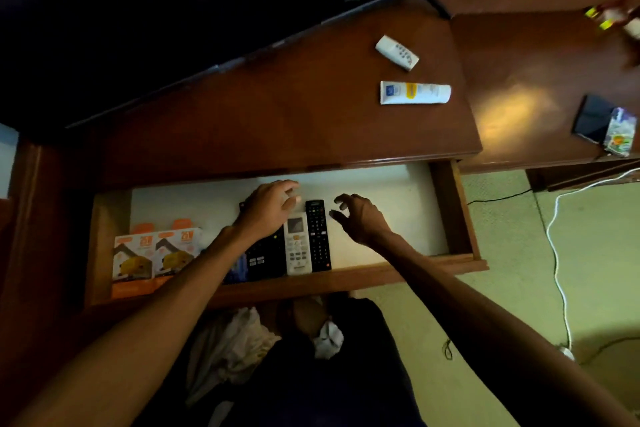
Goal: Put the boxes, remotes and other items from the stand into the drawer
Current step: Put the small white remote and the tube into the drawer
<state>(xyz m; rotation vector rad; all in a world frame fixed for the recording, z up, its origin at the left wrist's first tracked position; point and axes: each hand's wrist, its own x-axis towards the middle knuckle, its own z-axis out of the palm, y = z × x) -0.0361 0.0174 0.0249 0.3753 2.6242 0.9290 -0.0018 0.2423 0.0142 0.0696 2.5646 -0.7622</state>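
The wooden drawer (453, 211) stands pulled out below the stand top (277, 121). Inside it, two orange boxes (152, 253) stand at the left. To their right lie a black remote (266, 258), a white remote (297, 243) and a slim black remote (318, 236) side by side. My left hand (268, 208) rests on the far ends of the black and white remotes. My right hand (358, 215) hovers just right of the slim black remote, fingers spread and holding nothing. On the stand top lie a small white remote (397, 52) and a white tube (415, 92).
A dark screen (173, 10) stands at the back of the stand. To the right a lower wooden table (519, 80) holds a dark flat item (592, 118), a printed packet (620, 132) and a blurred object (613, 15) at the far edge. A white cable (557, 253) runs across the floor.
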